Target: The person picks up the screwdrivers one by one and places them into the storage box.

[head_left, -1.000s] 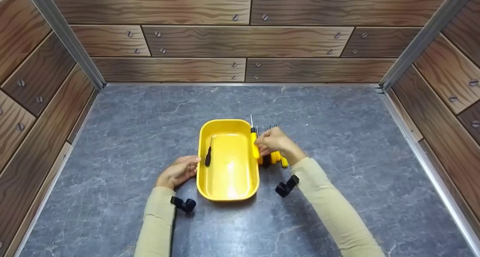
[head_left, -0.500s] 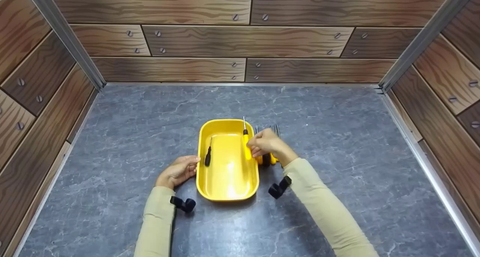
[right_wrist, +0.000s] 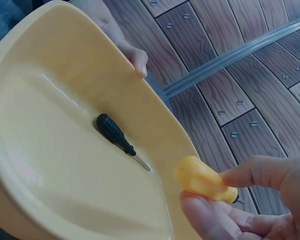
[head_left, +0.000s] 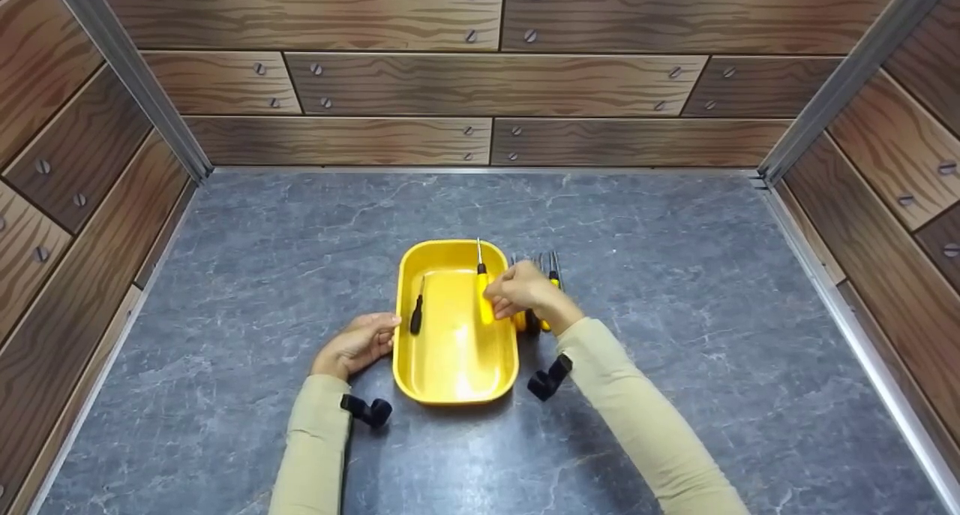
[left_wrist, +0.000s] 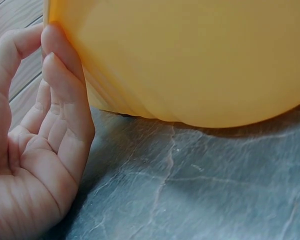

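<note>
In the head view a yellow plastic tray point(head_left: 455, 365) with rounded corners stands on the grey surface. My left hand point(head_left: 361, 342) pinches its left rim, and the left wrist view has the fingertips point(left_wrist: 55, 40) at the tray's edge. A small black-handled screwdriver point(right_wrist: 112, 131) lies inside, near the left wall. Above the tray's right side, my right hand point(head_left: 529, 290) pinches a yellow-handled screwdriver point(head_left: 484, 296) by its handle, shaft pointing away from me. The right wrist view gives that handle point(right_wrist: 200, 177) end-on between thumb and fingers.
Several more screwdrivers point(head_left: 553, 278) with yellow or dark handles lie just right of the tray, partly hidden beneath my right hand and wrist. Wood-patterned walls point(head_left: 487, 83) enclose the grey marbled surface point(head_left: 675, 275) at the back and both sides.
My right hand has carried the yellow-handled screwdriver leftward, from the tray's right rim to over its inside. My left hand and the tray have stayed where they were.
</note>
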A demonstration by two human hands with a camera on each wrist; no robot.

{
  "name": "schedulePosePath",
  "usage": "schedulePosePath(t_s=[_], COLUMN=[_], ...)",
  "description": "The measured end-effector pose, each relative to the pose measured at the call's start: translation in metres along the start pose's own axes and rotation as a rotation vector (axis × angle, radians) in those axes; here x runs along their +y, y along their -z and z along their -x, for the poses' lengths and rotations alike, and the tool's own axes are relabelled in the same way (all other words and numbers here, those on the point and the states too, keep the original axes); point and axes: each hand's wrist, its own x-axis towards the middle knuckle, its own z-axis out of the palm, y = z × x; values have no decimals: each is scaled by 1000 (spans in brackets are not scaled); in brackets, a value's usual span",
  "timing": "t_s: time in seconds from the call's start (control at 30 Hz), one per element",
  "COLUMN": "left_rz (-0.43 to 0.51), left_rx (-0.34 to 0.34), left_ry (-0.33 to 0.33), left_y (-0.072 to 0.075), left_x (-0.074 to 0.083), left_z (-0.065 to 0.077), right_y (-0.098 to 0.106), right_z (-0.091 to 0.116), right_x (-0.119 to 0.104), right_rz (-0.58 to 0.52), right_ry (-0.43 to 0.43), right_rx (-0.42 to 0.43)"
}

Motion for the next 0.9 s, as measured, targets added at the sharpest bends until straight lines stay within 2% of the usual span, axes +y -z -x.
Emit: schedulePosePath(t_s=[0.2, 0.6, 0.9], left_rz=[19, 15, 17], left_rx=[17, 40, 31], left_ry=[30, 26, 28], left_y=[-5, -3, -3], left_x=[4, 2, 2], left_z=[2, 1, 1], right_y=[-5, -13, -20], right_z=[-3, -8, -12], right_x=[-4, -4, -2], right_rz=[0, 3, -11], right_ry=[8, 6, 15], right_rx=[-3, -19, -33])
